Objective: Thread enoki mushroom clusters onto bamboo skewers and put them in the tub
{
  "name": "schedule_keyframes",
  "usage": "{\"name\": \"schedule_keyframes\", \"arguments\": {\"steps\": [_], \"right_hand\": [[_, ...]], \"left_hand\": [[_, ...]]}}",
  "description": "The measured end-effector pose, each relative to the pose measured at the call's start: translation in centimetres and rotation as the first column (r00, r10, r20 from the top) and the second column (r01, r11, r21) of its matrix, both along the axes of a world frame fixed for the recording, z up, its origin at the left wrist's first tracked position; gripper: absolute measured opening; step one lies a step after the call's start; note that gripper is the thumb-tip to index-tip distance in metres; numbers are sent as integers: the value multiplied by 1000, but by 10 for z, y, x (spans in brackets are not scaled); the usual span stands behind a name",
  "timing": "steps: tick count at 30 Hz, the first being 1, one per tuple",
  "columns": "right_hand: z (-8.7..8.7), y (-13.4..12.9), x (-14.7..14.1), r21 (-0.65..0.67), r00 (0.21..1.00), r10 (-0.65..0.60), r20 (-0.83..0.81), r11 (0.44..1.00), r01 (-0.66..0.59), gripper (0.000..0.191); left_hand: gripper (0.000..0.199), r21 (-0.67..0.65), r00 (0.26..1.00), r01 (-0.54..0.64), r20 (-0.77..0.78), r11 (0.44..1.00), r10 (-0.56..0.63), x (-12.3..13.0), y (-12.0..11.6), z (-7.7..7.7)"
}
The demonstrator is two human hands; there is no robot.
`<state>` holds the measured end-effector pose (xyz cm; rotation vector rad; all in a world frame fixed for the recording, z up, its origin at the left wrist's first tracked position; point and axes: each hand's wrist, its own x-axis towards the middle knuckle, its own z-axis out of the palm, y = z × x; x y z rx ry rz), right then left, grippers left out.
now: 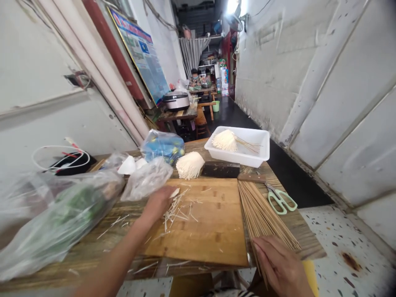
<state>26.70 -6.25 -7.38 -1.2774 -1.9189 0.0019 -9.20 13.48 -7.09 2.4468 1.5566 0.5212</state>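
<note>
My left hand [159, 203] is at the left edge of the wooden cutting board [213, 231], closed, with a small pale piece of enoki mushroom [175, 192] at its fingertips. Loose enoki strands [179, 212] lie scattered beside it. At the lower right, my right hand [278, 264] has its fingers pressed together on the near ends of a fanned-out bundle of bamboo skewers [260, 210]. Behind the board sits a thick clump of enoki mushrooms [189, 165]. A cleaver [221, 169] with a wooden handle rests flat along the board's far edge.
A white plastic tub [252, 157] at the far right holds skewered enoki [225, 140]. Green-handled scissors [281, 201] lie right of the skewers. Plastic bags [148, 178], one with greens [77, 202], crowd the left. A rice cooker [175, 101] stands on a table beyond.
</note>
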Motion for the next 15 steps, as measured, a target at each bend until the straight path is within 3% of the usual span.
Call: {"name": "schedule_keyframes", "arguments": {"steps": [3, 6, 9, 13, 15], "right_hand": [[-5, 0, 2, 33, 1000, -3, 4, 999, 3, 21], [-6, 2, 1, 46, 1000, -9, 10, 999, 8, 22], [-4, 6, 4, -4, 999, -46, 26, 999, 46, 20], [2, 20, 18, -92, 958, -247, 144, 961, 262, 20], [6, 30, 25, -142, 912, -323, 255, 920, 366, 22]], "left_hand": [[38, -27, 994, 21, -103, 999, -24, -5, 7, 11], [45, -53, 986, 48, -159, 997, -56, -9, 10, 34], [45, 13, 985, 15, -174, 1000, -13, -14, 13, 53], [54, 254, 932, -180, -264, 950, 248, -40, 30, 49], [49, 241, 870, -251, -369, 937, 328, -59, 43, 39]]}}
